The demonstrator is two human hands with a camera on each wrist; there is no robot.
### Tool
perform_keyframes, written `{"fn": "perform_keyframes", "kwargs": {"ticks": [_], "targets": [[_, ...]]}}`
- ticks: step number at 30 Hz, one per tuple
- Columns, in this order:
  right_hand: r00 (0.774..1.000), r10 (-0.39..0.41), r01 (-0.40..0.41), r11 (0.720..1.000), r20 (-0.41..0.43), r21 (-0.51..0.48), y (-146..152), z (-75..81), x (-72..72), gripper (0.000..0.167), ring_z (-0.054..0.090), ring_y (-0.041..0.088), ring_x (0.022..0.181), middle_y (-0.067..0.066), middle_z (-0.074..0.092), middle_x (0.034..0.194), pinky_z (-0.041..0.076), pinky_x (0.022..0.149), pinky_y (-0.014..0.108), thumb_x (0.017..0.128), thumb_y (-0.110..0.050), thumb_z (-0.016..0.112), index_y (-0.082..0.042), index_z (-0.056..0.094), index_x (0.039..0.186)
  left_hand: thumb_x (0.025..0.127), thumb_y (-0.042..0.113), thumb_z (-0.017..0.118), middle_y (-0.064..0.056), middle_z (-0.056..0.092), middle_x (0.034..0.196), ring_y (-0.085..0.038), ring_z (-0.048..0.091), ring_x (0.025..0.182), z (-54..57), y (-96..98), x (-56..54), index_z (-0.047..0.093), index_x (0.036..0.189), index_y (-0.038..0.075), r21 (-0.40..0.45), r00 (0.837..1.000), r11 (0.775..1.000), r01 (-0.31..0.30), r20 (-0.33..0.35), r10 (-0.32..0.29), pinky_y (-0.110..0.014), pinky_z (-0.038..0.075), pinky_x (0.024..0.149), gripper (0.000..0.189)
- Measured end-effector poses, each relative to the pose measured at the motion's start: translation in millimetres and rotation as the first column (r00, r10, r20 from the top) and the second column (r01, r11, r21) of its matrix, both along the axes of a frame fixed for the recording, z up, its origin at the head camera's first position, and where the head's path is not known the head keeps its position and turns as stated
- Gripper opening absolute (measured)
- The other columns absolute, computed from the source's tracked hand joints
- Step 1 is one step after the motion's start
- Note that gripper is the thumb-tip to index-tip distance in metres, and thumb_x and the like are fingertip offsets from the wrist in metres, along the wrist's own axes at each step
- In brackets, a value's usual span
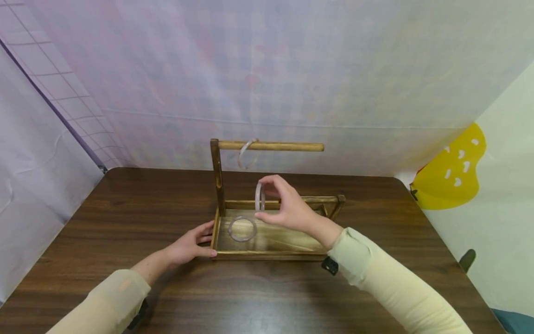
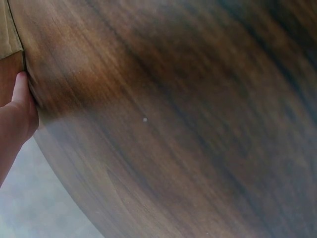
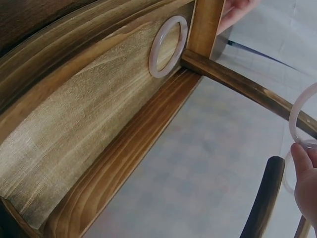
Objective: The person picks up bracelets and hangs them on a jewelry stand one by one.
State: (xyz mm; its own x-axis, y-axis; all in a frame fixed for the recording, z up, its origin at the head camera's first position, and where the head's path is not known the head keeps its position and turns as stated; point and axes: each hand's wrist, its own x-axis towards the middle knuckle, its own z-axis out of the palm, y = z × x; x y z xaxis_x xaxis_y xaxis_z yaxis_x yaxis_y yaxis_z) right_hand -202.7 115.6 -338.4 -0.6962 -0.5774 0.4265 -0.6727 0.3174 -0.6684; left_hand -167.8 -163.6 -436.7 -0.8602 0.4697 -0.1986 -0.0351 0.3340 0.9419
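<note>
My right hand [image 1: 292, 206] pinches a pale, translucent bangle [image 1: 257, 198] between thumb and fingertips, holding it upright above the wooden tray stand [image 1: 267, 255]. Another bangle [image 1: 230, 230] lies flat on the tray's floor, towards its left end; the right wrist view also shows this bangle [image 3: 154, 52]. A third bangle [image 1: 240, 157] hangs from the stand's horizontal rod [image 1: 292, 146], nearer the post [image 1: 217, 176] than the free end. Against the tray's left end rests my left hand [image 1: 187, 247], fingers extended along the side and thumb at the front corner.
The stand sits on a dark wood-grain table [image 1: 167, 195]. Behind it hangs a pale checked curtain [image 1: 333, 69]. A low rail [image 1: 319, 200] runs along the tray's back, and a short post [image 1: 336, 207] rises at its right end.
</note>
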Motion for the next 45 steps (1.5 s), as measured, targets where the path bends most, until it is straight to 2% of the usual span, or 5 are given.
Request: {"fn": "perform_keyframes", "kwargs": {"ticks": [8, 15, 26, 38, 45], "targets": [[0.999, -0.039, 0.04, 0.999, 0.03, -0.018, 8, 4.1, -2.6, 0.064, 0.057, 0.034, 0.11, 0.022, 0.05, 0.121, 0.047, 0.098, 0.041, 0.073, -0.003, 0.077, 0.008, 0.042, 0.125, 0.083, 0.011, 0.07, -0.033, 0.026, 0.146, -0.046, 0.035, 0.13, 0.8, 0.7, 0.5, 0.011, 0.146, -0.008, 0.005, 1.0, 1.0, 0.003, 0.002, -0.003, -0.049, 0.04, 0.103, 0.089], [0.997, -0.07, 0.071, 0.997, 0.02, -0.023, 13, 4.8, -4.6, 0.062, 0.056, 0.034, 0.111, 0.022, 0.05, 0.122, 0.047, 0.098, 0.036, 0.074, -0.003, 0.077, 0.008, 0.043, 0.125, 0.083, 0.011, 0.07, -0.032, 0.026, 0.147, -0.046, 0.035, 0.13, 0.8, 0.1, 0.1, 0.011, 0.147, -0.007, 0.006, 1.0, 1.0, -0.003, 0.007, 0.003, -0.049, 0.039, 0.104, 0.089], [0.994, -0.11, 0.112, 0.991, 0.025, -0.079, 22, 8.3, -7.4, 0.063, 0.053, 0.034, 0.113, 0.023, 0.051, 0.121, 0.046, 0.1, 0.035, 0.072, 0.002, 0.077, 0.009, 0.043, 0.124, 0.083, 0.012, 0.07, -0.033, 0.027, 0.146, -0.047, 0.034, 0.13, 2.8, 0.0, 1.9, 0.01, 0.147, -0.007, 0.008, 1.0, 1.0, 0.007, 0.004, -0.007, -0.05, 0.04, 0.103, 0.09], [0.985, -0.162, 0.166, 0.983, 0.055, -0.08, 39, 10.2, -10.8, 0.062, 0.054, 0.036, 0.114, 0.024, 0.05, 0.123, 0.045, 0.1, 0.042, 0.074, 0.001, 0.075, 0.008, 0.042, 0.126, 0.082, 0.012, 0.072, -0.032, 0.028, 0.146, -0.046, 0.033, 0.131, -1.3, -0.5, -1.3, 0.011, 0.147, -0.006, 0.032, 1.0, 0.999, -0.006, 0.03, 0.005, -0.048, 0.039, 0.104, 0.091], [0.976, -0.204, 0.21, 0.974, 0.072, -0.084, 50, 9.7, -14.3, 0.062, 0.053, 0.034, 0.114, 0.023, 0.051, 0.121, 0.044, 0.101, 0.042, 0.075, 0.002, 0.074, 0.008, 0.041, 0.127, 0.082, 0.012, 0.071, -0.033, 0.025, 0.146, -0.047, 0.033, 0.131, -1.7, -1.8, -1.3, 0.01, 0.147, -0.008, 0.053, 0.999, 0.999, 0.01, 0.03, -0.012, -0.048, 0.04, 0.103, 0.091]]}}
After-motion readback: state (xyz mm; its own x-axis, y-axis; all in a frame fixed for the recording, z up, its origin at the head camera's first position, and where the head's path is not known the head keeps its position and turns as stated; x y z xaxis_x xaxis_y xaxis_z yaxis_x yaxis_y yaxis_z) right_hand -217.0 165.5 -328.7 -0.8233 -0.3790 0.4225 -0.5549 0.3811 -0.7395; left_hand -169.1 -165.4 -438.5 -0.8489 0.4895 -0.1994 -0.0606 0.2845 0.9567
